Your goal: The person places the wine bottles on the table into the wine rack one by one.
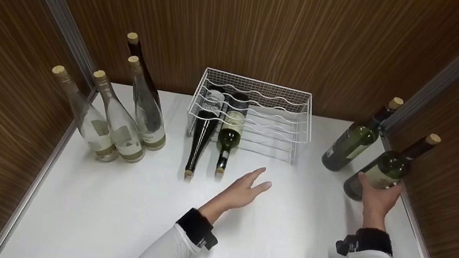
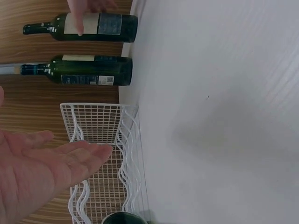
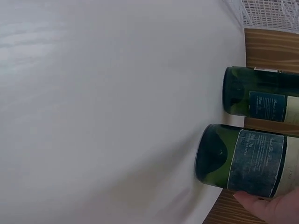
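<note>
1 likely slick, fragile bottle (image 1: 392, 166), best gripped round its body, sits clamped between our right fingers (image 1: 364, 180); left fingers (image 1: 254, 176) apart.

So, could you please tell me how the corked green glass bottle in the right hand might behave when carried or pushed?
The corked green glass bottle looks stiff but likely breakable, being glass. Its smooth, rounded sides could slip in the bare right hand. Its tall, slim-necked shape suggests tipping if pushed high up.
</note>
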Demonstrator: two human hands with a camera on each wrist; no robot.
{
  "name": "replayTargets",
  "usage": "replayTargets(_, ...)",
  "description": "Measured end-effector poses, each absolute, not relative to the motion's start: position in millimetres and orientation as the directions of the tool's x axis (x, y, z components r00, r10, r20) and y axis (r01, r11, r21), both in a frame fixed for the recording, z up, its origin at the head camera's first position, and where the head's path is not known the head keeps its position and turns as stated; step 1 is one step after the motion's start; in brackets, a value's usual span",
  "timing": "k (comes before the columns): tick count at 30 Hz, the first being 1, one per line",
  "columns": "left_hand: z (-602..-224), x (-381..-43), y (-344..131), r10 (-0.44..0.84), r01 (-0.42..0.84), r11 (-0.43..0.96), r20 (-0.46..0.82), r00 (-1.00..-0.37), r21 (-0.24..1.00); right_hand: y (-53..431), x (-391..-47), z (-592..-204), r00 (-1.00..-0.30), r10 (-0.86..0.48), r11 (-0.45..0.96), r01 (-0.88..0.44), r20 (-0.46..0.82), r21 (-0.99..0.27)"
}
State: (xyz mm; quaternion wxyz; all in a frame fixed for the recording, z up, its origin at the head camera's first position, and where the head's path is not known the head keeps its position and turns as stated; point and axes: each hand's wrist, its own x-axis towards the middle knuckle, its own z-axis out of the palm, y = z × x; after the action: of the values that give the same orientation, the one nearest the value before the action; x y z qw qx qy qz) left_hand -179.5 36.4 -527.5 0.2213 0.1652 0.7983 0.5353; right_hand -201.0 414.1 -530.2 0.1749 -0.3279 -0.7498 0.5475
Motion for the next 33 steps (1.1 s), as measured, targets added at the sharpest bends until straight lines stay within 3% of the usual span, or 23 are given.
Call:
replayTargets(7, -527.1, -182.2, 38.8, 0.494, -0.001, 0.335, -0.176, -0.851, 0.942, 425.6, -211.8, -524.0, -0.710, 0.685, 0.110, 0.320, -0.162, -0.941)
replayTargets(20, -527.2, -184.7, 43.2, 0.505, -0.065, 0.256, -0.191, -0.842, 0.964, 422.6, -211.8, -521.1, -0.715, 0.675, 0.125, 0.355, -0.183, -0.926)
replayTargets(33, -521.0, -186.7, 42.6, 0.504, -0.101, 0.216, -0.199, -0.840, 0.971, 397.9, -191.9, -526.7, -0.770, 0.635, 0.261, 0.292, -0.065, -0.920)
